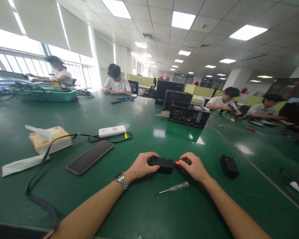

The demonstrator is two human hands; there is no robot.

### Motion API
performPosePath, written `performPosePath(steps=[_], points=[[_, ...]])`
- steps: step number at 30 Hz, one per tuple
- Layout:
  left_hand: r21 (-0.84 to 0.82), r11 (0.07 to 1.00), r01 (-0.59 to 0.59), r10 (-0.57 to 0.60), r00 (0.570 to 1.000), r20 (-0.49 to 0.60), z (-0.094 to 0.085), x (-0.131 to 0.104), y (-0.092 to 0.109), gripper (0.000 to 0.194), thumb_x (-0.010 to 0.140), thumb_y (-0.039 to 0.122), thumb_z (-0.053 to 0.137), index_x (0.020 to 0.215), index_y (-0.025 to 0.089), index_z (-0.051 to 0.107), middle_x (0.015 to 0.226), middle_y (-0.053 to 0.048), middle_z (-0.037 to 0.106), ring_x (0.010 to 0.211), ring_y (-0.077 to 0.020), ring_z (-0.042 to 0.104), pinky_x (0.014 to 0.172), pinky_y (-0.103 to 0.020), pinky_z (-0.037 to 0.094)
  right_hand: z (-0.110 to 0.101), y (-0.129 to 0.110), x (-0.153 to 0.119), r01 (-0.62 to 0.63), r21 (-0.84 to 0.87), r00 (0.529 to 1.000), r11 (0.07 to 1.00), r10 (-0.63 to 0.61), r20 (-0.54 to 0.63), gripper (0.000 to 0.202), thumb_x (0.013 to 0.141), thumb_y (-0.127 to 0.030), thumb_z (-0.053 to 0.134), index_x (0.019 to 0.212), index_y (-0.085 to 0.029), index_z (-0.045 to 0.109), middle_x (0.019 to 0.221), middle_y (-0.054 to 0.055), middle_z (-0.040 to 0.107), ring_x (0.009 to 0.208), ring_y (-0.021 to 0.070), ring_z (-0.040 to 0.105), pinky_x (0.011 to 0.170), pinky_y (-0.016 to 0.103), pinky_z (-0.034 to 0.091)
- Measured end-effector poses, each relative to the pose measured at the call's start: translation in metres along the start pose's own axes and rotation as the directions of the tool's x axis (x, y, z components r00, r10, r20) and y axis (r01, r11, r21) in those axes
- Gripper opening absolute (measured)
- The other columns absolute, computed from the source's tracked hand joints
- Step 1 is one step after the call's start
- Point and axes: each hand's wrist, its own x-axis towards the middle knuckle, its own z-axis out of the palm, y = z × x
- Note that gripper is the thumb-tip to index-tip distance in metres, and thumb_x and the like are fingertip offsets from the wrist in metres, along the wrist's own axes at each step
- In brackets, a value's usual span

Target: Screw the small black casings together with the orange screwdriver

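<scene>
My left hand (pixel 146 166), with a metal-band watch on its wrist, grips the left end of a small black box (pixel 165 164) low over the green table. At the box's right end, my right hand (pixel 193 166) has its thumb and fingers closed on a small orange-and-black object (pixel 178 164). Its kind is unclear, since the fingers partly cover it; whether it touches the box I cannot tell. A screwdriver with a clear handle (pixel 175 187) lies just in front of both hands. Off to the right sits a second black box (pixel 229 166).
Left of me lie a phone (pixel 89 157), a tissue pack (pixel 53 141), a white power strip (pixel 112 131) and a black cable (pixel 45 159). An open computer case (pixel 188 116) stands ahead. Green basket (pixel 45 93) holds cables at far left. Several people sit around the table.
</scene>
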Motion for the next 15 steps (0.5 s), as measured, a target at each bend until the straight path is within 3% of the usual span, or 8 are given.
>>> performPosePath(steps=[3, 6, 8, 11, 15], points=[[-0.023, 0.997, 0.068, -0.069, 0.997, -0.025, 0.0, 0.002, -0.005, 0.031, 0.071, 0.025, 0.07, 0.1, 0.016, 0.069, 0.091, -0.001, 0.071, 0.08, -0.0193, 0.063, 0.073, -0.026, 0.048, -0.009, -0.024, -0.005, 0.158, -0.085, 0.975, 0.984, -0.142, 0.168, 0.026, 0.084, -0.041, 0.061, 0.07, -0.02, 0.065, 0.072, 0.003, 0.064, 0.073, 0.0184, 0.054, 0.072, 0.031, 0.041], [-0.044, 0.994, 0.098, -0.099, 0.995, -0.03, 0.001, 0.003, -0.007, 0.03, 0.071, 0.025, 0.07, 0.1, 0.017, 0.07, 0.092, -0.002, 0.07, 0.08, -0.0197, 0.063, 0.073, -0.026, 0.049, -0.008, -0.05, -0.013, 0.335, -0.157, 0.864, 0.929, -0.236, 0.445, 0.026, 0.077, -0.048, 0.069, 0.081, -0.022, 0.068, 0.079, 0.002, 0.066, 0.076, 0.0181, 0.056, 0.071, 0.029, 0.04], [-0.054, 0.993, 0.101, -0.103, 0.994, -0.032, 0.001, 0.003, -0.006, 0.031, 0.071, 0.025, 0.07, 0.1, 0.016, 0.069, 0.092, -0.002, 0.07, 0.081, -0.0201, 0.063, 0.073, -0.026, 0.049, -0.001, -0.061, -0.017, 0.379, -0.187, 0.814, 0.906, -0.23, 0.534, 0.024, 0.074, -0.044, 0.072, 0.084, -0.023, 0.068, 0.083, 0.002, 0.066, 0.078, 0.0183, 0.057, 0.07, 0.028, 0.04], [-0.065, 0.993, 0.102, -0.104, 0.994, -0.028, 0.0, 0.003, -0.006, 0.031, 0.071, 0.026, 0.07, 0.101, 0.015, 0.069, 0.094, -0.003, 0.071, 0.083, -0.0208, 0.063, 0.074, -0.027, 0.049, 0.005, -0.063, -0.018, 0.322, -0.163, 0.804, 0.932, -0.179, 0.566, 0.01, 0.076, -0.03, 0.069, 0.078, -0.021, 0.065, 0.078, -0.001, 0.064, 0.072, 0.0152, 0.056, 0.066, 0.025, 0.039], [-0.06, 0.994, 0.094, -0.096, 0.995, -0.026, -0.002, 0.003, -0.008, 0.033, 0.071, 0.027, 0.071, 0.102, 0.016, 0.069, 0.097, -0.004, 0.071, 0.085, -0.0216, 0.064, 0.076, -0.028, 0.049, -0.01, -0.051, -0.013, 0.068, 0.01, 0.865, 0.998, -0.064, 0.498, 0.011, 0.085, -0.027, 0.057, 0.079, -0.019, 0.06, 0.067, -0.004, 0.056, 0.06, 0.0107, 0.05, 0.058, 0.021, 0.037]])
